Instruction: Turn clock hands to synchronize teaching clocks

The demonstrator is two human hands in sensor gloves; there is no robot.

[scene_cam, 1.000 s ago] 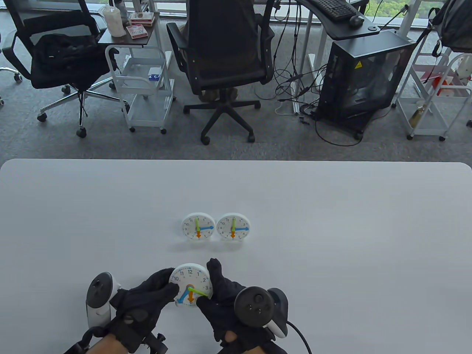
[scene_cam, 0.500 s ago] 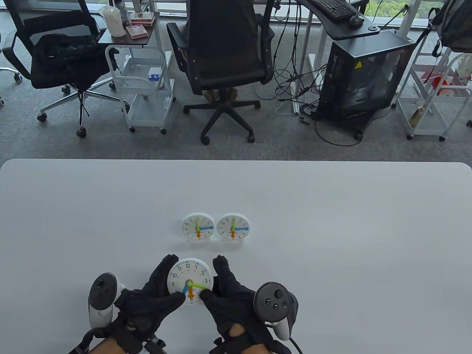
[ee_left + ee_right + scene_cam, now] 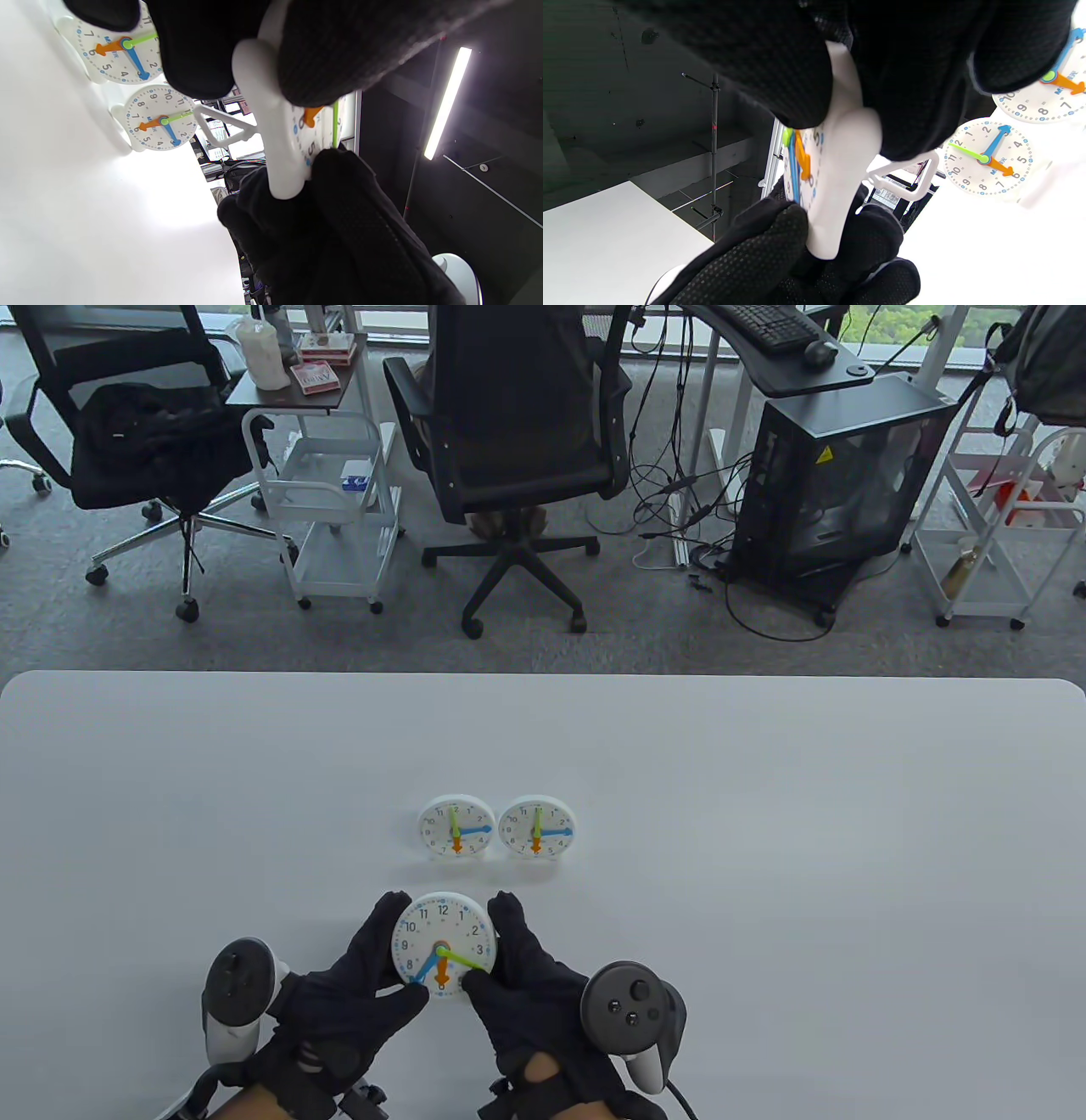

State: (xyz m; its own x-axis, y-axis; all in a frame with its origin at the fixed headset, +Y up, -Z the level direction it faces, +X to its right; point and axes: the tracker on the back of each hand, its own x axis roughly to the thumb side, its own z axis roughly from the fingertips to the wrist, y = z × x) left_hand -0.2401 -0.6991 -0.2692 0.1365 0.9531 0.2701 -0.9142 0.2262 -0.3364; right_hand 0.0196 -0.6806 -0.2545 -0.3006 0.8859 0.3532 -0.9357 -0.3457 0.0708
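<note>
A white teaching clock (image 3: 444, 943) is held between both hands, lifted off the table (image 3: 764, 857). Its blue hand points near 7, its orange hand at 6, its green hand near 3. My left hand (image 3: 361, 984) grips its left edge. My right hand (image 3: 522, 984) grips its right edge, thumb by the green hand's tip. The wrist views show the clock edge-on (image 3: 280, 140) (image 3: 842, 178) with its wire stand behind. Two smaller clocks (image 3: 456, 826) (image 3: 537, 826) stand side by side beyond, each with green at 12, blue at 3, orange at 6.
Past the table's far edge stand office chairs (image 3: 509, 432), a white cart (image 3: 331, 475), and a black computer case (image 3: 836, 475).
The held clock has moved slightly away from me and upward in view. The right hand shifted from touching the green hand to gripping the clock's right edge. The blue hand now points near 7.
</note>
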